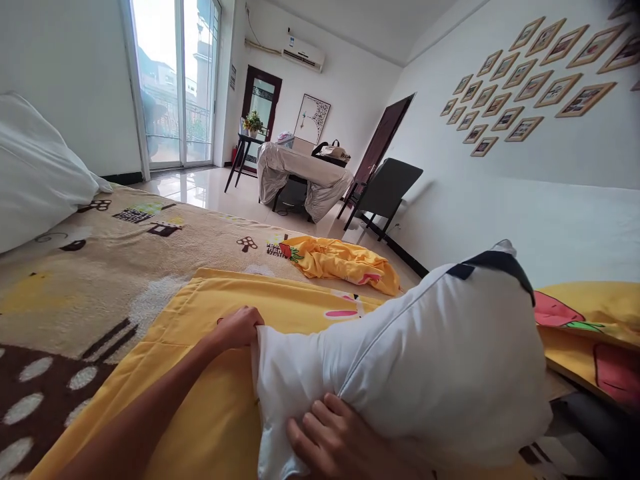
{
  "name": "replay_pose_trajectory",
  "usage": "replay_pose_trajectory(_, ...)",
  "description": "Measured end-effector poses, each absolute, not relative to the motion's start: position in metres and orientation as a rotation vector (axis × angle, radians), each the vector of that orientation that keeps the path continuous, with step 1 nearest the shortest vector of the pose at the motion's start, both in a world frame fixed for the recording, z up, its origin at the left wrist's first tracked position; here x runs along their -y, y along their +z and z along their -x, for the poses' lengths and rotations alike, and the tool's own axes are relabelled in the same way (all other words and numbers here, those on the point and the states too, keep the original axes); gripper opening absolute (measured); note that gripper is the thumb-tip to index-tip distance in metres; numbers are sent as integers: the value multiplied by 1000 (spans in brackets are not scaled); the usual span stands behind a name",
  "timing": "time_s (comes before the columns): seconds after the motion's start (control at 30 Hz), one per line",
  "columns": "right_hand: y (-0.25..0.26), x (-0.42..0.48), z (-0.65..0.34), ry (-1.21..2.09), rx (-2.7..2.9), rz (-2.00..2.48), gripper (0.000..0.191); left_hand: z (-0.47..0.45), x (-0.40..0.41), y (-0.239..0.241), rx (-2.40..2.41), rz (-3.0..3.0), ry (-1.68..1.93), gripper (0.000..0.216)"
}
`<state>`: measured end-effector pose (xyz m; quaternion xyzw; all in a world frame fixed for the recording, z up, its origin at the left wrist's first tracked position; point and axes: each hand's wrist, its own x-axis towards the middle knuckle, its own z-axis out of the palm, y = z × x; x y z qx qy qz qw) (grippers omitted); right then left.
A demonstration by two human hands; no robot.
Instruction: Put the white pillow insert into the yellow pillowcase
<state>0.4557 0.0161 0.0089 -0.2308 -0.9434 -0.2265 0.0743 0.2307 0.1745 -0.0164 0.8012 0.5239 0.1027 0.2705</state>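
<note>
A white pillow (430,360) with dark blue trim at its far corner lies on a flat yellow pillowcase (200,373) spread on the bed. My left hand (239,328) grips the pillow's near left corner, at the pillowcase surface. My right hand (333,440) presses its fingers into the pillow's lower edge, holding it. A second yellow pillowcase (340,261) lies crumpled farther up the bed.
A beige cartoon-print blanket (100,267) covers the bed. A white pillow (35,173) sits far left. Yellow bedding with red prints (590,327) lies at right. Beyond stand a covered table (305,175), a black chair (385,193), glass doors (175,80) and a wall of framed pictures (530,80).
</note>
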Motion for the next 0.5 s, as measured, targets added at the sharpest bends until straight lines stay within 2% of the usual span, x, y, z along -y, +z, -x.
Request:
replay_pose_trajectory(0.1, 11, -15, -456, -654, 2862, 731, 9, -229, -174, -17, -1417, -2187, 262, 10)
replay_pose_trajectory(0.27, 19, -18, -462, -532, 2871, 826, 15, -233, -165, -9, -1425, -2275, 304, 17)
replay_pose_trajectory(0.43, 46, -55, -473, -249, 2726, 987, 19, -241, -144, 20, -1305, -2389, 548, 52)
replay_pose_trajectory(0.5, 62, -78, -475, -174, 2600, 1116, 24, -243, -131, 33, -1134, -2348, 711, 58)
